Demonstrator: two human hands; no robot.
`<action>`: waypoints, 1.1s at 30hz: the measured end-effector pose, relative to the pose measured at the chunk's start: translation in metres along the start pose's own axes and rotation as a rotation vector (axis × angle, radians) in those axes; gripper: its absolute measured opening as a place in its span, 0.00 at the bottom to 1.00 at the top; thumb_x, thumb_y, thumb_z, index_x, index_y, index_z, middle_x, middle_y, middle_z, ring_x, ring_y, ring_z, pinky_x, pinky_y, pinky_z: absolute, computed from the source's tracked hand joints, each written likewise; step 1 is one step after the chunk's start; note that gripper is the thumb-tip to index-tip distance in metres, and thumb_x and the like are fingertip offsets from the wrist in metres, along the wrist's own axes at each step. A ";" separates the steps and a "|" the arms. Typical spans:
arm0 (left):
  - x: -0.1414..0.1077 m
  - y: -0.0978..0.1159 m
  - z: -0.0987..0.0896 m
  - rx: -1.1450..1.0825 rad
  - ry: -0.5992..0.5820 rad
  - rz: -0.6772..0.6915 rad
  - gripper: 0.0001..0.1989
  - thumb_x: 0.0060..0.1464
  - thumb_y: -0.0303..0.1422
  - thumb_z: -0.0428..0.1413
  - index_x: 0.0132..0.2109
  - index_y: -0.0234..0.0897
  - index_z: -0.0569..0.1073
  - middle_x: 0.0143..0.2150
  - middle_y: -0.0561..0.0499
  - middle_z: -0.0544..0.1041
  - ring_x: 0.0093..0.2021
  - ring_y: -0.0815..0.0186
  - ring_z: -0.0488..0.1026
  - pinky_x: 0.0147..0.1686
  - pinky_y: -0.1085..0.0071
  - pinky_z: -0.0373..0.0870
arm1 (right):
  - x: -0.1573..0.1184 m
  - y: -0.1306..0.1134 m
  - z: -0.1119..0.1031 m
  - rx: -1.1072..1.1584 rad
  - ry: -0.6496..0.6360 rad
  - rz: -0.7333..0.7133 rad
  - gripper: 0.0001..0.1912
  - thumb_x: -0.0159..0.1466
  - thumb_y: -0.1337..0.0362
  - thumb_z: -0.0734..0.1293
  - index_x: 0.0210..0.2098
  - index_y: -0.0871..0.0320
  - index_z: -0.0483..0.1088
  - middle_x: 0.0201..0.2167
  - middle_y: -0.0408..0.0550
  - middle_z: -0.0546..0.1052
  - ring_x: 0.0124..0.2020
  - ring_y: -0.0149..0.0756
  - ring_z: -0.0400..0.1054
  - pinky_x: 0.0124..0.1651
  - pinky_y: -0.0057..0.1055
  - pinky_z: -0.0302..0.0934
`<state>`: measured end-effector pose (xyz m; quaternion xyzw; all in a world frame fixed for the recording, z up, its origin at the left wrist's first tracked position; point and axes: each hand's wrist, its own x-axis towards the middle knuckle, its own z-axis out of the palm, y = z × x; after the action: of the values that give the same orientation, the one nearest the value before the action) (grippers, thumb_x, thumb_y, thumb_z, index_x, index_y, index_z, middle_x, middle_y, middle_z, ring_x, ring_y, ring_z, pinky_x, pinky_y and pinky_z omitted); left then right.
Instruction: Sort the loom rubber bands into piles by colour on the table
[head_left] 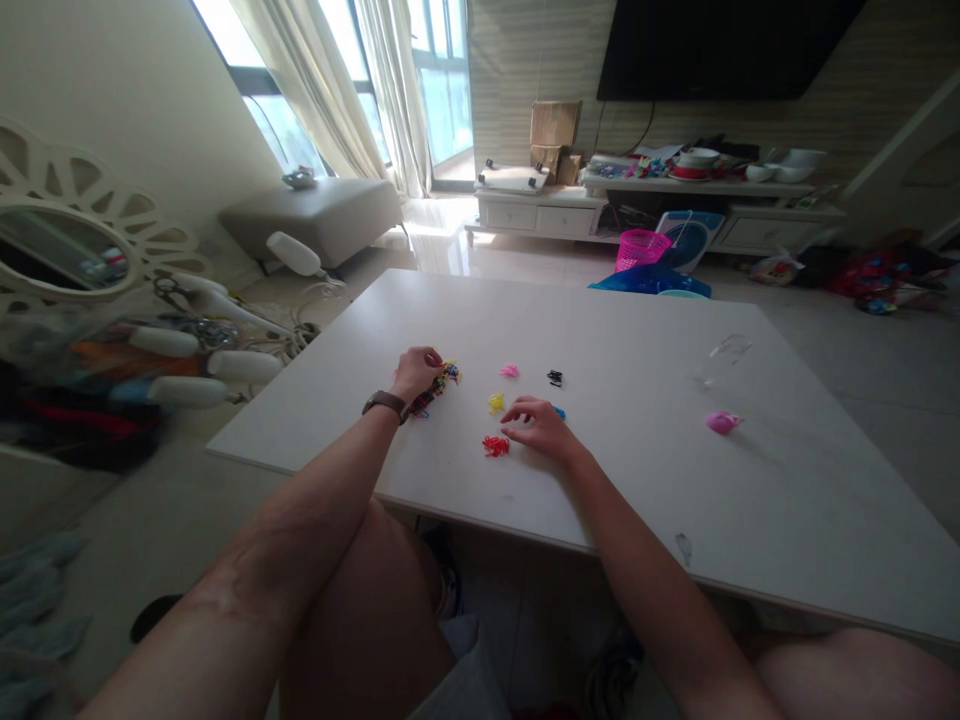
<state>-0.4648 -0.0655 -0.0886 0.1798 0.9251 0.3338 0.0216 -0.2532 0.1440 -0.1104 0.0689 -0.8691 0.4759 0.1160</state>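
My left hand (420, 372), with a dark band on its wrist, is at a mixed pile of small colourful pieces (441, 388) that look like little rubber bands. Its fingers are curled into a pinch at the pile's far end; what is between them is too small to make out. My right hand (538, 428) hovers low over the table with its fingers curved and apart, holding nothing visible. Near its fingertips lie a red heap (495, 446) and a yellow heap (496, 402). A blue heap (559, 412) is partly hidden behind it. Farther back are a pink heap (509, 370) and a black heap (555, 378).
On the right of the white table (637, 350) lie a pink-purple rounded object (723, 422), a clear container (729, 350) and a small clear piece (683, 547) near the front edge. Past the far edge stands a pink basket (642, 246). White-padded equipment (244, 366) is at the left.
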 end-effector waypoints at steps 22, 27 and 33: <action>0.001 0.006 -0.001 0.003 0.018 -0.002 0.08 0.49 0.28 0.59 0.38 0.35 0.80 0.34 0.47 0.82 0.32 0.66 0.75 0.34 0.74 0.69 | 0.000 -0.002 -0.001 -0.003 -0.004 0.020 0.03 0.56 0.67 0.72 0.32 0.55 0.79 0.33 0.44 0.76 0.35 0.32 0.70 0.37 0.28 0.61; -0.001 0.006 -0.007 -0.002 0.049 -0.002 0.09 0.48 0.26 0.58 0.38 0.34 0.80 0.34 0.46 0.82 0.34 0.64 0.76 0.35 0.73 0.70 | 0.000 -0.003 -0.002 -0.008 -0.004 0.025 0.03 0.57 0.67 0.72 0.31 0.55 0.78 0.32 0.44 0.76 0.35 0.32 0.69 0.36 0.28 0.61; 0.000 0.007 -0.013 -0.069 0.069 0.005 0.08 0.45 0.25 0.60 0.36 0.34 0.79 0.36 0.45 0.82 0.36 0.62 0.77 0.37 0.71 0.72 | 0.000 -0.004 -0.003 -0.014 -0.010 0.027 0.02 0.58 0.66 0.71 0.31 0.56 0.78 0.32 0.45 0.76 0.34 0.32 0.69 0.36 0.29 0.61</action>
<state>-0.4645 -0.0685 -0.0746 0.1698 0.9128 0.3713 -0.0049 -0.2517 0.1445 -0.1058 0.0587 -0.8738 0.4710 0.1056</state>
